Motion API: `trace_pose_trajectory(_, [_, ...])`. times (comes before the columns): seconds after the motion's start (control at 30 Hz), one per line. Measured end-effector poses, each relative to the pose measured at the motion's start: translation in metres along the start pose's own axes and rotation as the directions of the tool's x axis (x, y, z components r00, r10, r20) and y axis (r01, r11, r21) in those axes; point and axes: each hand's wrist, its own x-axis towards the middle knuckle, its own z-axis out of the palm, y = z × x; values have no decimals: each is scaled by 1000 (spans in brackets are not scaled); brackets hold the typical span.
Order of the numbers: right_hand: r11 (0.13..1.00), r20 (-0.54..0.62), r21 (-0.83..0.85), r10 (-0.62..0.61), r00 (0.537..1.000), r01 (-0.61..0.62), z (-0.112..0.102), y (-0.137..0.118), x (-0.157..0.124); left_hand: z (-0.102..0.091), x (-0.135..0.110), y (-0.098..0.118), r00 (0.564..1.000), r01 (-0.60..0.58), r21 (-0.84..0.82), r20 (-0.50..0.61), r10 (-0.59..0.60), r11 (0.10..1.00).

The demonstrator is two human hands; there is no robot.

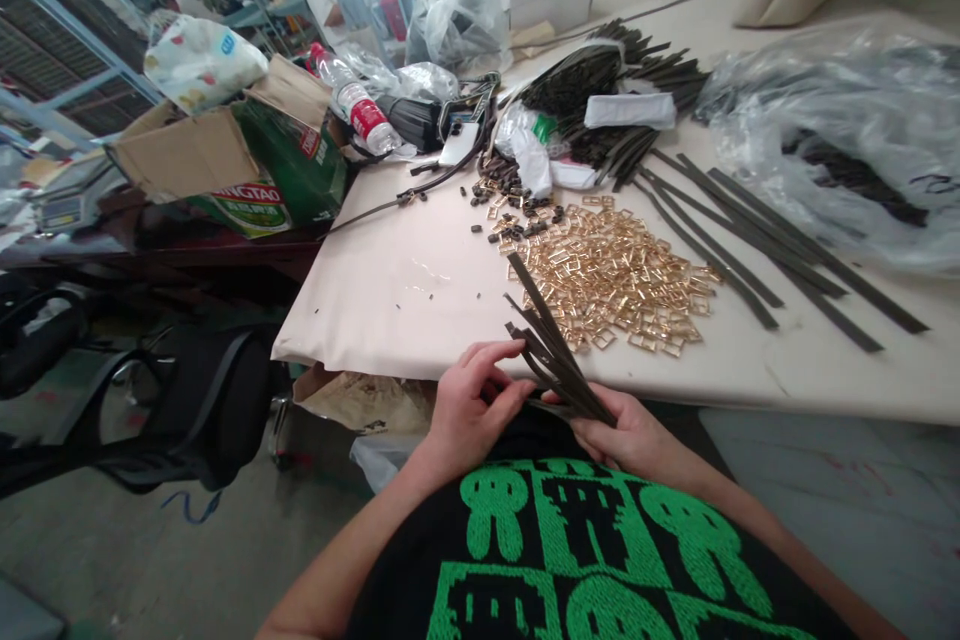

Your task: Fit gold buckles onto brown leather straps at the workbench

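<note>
Both hands hold a bundle of dark straps (551, 345) just in front of the table's near edge. My right hand (637, 440) grips the bundle's lower end, fingers wrapped round it. My left hand (469, 405) pinches the tip of one strap at the left of the fanned ends. The straps fan upward over a heap of gold metal buckles (622, 275) lying on the cream table (397, 290). Small dark loops (510, 195) lie scattered behind the heap.
Long dark straps (757, 240) lie to the right, more are piled at the back (592, 80). Clear plastic bags (840, 140) cover the right side. A green cardboard box (247, 170) and a water bottle (356, 105) stand at the left. A black chair (187, 400) stands on the floor.
</note>
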Motion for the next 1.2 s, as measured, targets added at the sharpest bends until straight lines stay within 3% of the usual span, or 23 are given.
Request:
trace_pose_trajectory(0.13, [999, 62, -27, 35, 997, -34, 1, -6, 0, 4, 3, 3, 969, 244, -326, 33, -247, 913])
trace_pose_trajectory(0.27, [998, 134, -27, 53, 990, -50, -2, -4, 2, 5, 6, 1, 952, 278, -413, 2, -305, 867])
trace_pose_trajectory(0.37, [997, 215, 12, 66, 974, -70, -4, -6, 4, 4, 7, -1, 934, 330, -474, 36, -357, 816])
trace_pose_trajectory(0.53, [993, 310, 84, 56, 949, -86, -5, -19, 7, 6, 6, 0, 904, 394, -514, 64, -423, 762])
trace_pose_trajectory(0.77, [990, 298, 108, 56, 953, -92, 0, -23, 13, 9, 3, 0, 884, 458, -497, 165, -438, 737])
trace_pose_trajectory(0.93, [984, 229, 179, -20, 973, -22, 5, -18, 17, 10, 1, -6, 890, 449, -458, 158, -427, 767])
trace_pose_trajectory(1.03, [980, 166, 197, -1, 986, -32, 6, -16, 17, 6, -1, -8, 945, 317, -258, 0, -328, 913])
trace_pose_trajectory(1.1, [976, 126, 215, 1, 992, -28, 6, -16, 16, 1, -3, -7, 980, 108, 9, -172, -105, 994])
trace_pose_trajectory(1.13, [975, 118, 222, 5, 993, -31, 6, -16, 16, -1, -3, -6, 975, -9, 154, -219, 43, 988])
trace_pose_trajectory(1.2, [974, 127, 224, 13, 992, -41, 7, -15, 17, -5, -3, -3, 938, -210, 367, -186, 292, 906])
